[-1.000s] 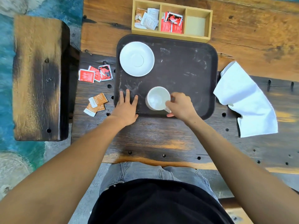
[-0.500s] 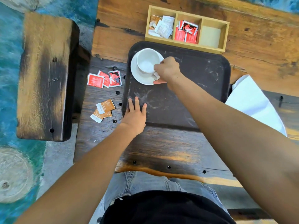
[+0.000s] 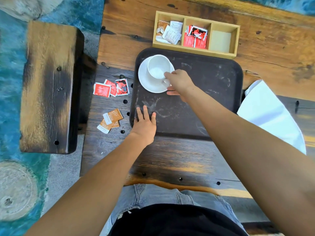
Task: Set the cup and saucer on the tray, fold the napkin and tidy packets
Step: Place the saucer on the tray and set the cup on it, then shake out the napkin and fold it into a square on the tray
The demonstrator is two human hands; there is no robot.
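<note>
A white cup stands on the white saucer at the far left corner of the dark tray. My right hand pinches the cup's handle, which its fingers mostly hide. My left hand lies flat with straight fingers on the tray's near left corner. A white napkin lies unfolded to the right of the tray, partly behind my right arm. Red packets and brown packets lie loose on the table left of the tray.
A wooden organiser with three compartments stands behind the tray: pale and brown packets on the left, red ones in the middle, the right one holding none. A wooden bench stands to the left of the table.
My right hand carried the cup from the tray's near edge to the saucer at the far left and set it down there. My left hand stayed on the tray's corner.
</note>
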